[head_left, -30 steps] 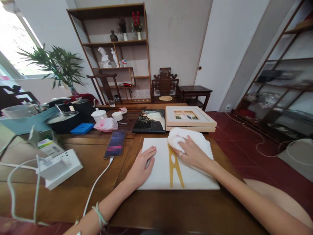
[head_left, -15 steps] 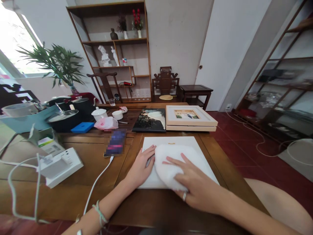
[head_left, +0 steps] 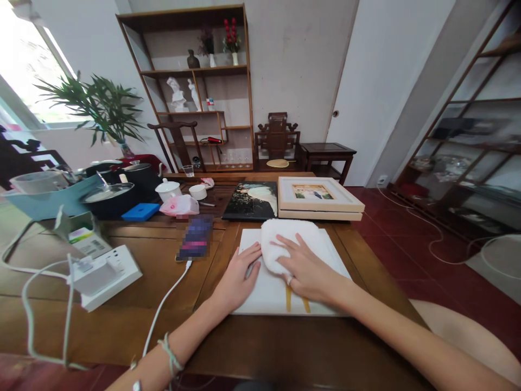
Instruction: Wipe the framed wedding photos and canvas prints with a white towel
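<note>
A white panel [head_left: 260, 301] lies on the wooden table in front of me, with gold marks [head_left: 288, 300] near its front edge. On its upper part rests a fluffy white cloth [head_left: 271, 231], bunched into a rounded pad. My right hand [head_left: 307, 266] grips this cloth, fingers apart over the top and the lower digit, near the ring, partly hidden at the cloth's edge. Left of the cloth, my left hand [head_left: 240, 277] lies on the panel's left edge with fingers stretched out, holding nothing. Its fingertips are close to the cloth.
Behind the panel lie a dark picture [head_left: 254, 201] and stacked light frames [head_left: 342, 201]. To the left are a phone [head_left: 195, 239] on a charging cable [head_left: 163, 298], a white box [head_left: 109, 279] and a blue box [head_left: 140, 212]. Pots [head_left: 108, 198] stand farther back.
My right hand and the cloth have moved away from me, up the panel, uncovering the gold marks near the front edge. My left hand stays at the panel's left edge.
</note>
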A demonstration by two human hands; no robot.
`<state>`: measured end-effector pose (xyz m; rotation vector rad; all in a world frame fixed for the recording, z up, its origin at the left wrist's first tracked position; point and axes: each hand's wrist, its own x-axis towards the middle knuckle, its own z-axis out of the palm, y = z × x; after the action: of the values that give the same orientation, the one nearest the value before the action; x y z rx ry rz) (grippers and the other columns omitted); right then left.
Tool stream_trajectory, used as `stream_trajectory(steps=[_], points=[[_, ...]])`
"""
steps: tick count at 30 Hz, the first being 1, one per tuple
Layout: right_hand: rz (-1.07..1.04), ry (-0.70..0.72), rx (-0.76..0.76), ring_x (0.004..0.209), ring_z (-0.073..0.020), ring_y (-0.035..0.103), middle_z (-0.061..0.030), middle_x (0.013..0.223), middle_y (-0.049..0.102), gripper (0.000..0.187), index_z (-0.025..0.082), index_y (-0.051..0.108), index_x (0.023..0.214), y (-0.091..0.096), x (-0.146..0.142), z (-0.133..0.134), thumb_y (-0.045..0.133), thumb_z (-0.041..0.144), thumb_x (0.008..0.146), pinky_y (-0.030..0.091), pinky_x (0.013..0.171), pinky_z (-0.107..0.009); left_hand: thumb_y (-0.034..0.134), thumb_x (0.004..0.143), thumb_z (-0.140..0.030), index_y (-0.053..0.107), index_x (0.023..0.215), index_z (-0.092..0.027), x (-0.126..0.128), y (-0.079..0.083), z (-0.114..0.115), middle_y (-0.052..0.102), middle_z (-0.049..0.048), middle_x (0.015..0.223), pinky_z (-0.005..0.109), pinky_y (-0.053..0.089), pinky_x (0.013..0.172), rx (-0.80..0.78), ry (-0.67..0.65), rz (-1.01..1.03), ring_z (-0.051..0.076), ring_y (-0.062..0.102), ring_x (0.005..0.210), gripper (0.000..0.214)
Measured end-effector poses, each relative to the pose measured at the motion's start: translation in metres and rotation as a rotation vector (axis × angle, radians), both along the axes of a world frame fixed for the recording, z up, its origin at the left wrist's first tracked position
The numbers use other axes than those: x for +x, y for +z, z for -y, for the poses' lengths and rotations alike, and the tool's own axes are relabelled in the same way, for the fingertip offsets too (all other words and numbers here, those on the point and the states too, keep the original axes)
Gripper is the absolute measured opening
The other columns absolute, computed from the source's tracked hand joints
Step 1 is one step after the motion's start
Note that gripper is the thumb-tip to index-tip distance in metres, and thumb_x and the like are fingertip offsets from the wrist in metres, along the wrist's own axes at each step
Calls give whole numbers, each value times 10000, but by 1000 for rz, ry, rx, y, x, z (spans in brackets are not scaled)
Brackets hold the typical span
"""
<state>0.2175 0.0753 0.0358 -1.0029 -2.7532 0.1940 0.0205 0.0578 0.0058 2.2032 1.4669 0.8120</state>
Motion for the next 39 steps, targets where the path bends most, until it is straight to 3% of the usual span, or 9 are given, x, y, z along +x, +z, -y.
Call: stream_trajectory(steps=[5,9,16,20,23,28,33,35,39], points=[[40,101,-43,1355,-342,89,-163,1446,298,234,155,638,910,-1,9,66,527,149,704,17,1032,-644,364,857,-151,528,1237,-202,0,0,0,504,73,1336,529,191,1094,-2,-10,-21,219,395,1288,417],[55,175,-121,1354,-332,113,-159,1443,306,208,166,641,894,5,16,84,557,196,706,22,1046,-626,367,831,-114,541,1221,-152,-1,0,-1,502,99,1334,519,188,1099,-6,7,-35,219,402,1283,428],[-56,-92,-81,1312,-217,292,-131,1309,500,285,160,576,1063,8,27,14,362,247,897,150,1096,-446,383,865,-205,547,1214,-147,0,-3,-2,522,100,1315,506,194,1102,2,33,0,221,419,1271,390],[-39,-314,-54,1280,-247,340,-123,1330,479,352,163,553,1126,1,13,-26,298,299,924,163,1072,-475,377,882,-244,559,1202,-162,0,-2,-1,525,87,1315,491,192,1107,-6,29,12,220,415,1274,376],[-31,-369,-52,1318,-271,259,-141,1347,456,339,155,566,1120,-1,-8,-27,334,243,890,133,1045,-555,327,912,-310,514,1249,-144,1,1,2,508,91,1332,456,207,1111,-11,56,66,211,411,1277,419],[-6,-55,-48,1347,-302,162,-149,1423,350,291,148,641,1011,5,-31,22,483,182,769,28,1036,-611,235,935,-379,348,1365,-112,-1,3,5,351,94,1443,379,222,1116,44,76,202,178,304,1338,518],[14,250,-168,1352,-280,167,-115,1435,337,255,173,658,981,20,-16,71,555,256,763,28,1084,-541,207,941,-383,431,1316,-159,-2,4,5,388,64,1426,381,219,1119,87,70,242,169,305,1337,491],[31,245,-236,1336,-253,230,-94,1397,408,279,197,643,1024,25,-4,79,569,257,761,58,1100,-499,211,940,-377,483,1278,-160,-1,5,5,424,65,1402,393,233,1114,59,59,219,178,328,1326,485],[-13,23,-214,1287,-230,337,-105,1297,525,251,194,635,996,26,17,73,509,214,779,142,1099,-427,304,925,-353,556,1211,-185,2,6,3,521,68,1320,484,219,1101,-12,46,124,214,429,1264,416]])
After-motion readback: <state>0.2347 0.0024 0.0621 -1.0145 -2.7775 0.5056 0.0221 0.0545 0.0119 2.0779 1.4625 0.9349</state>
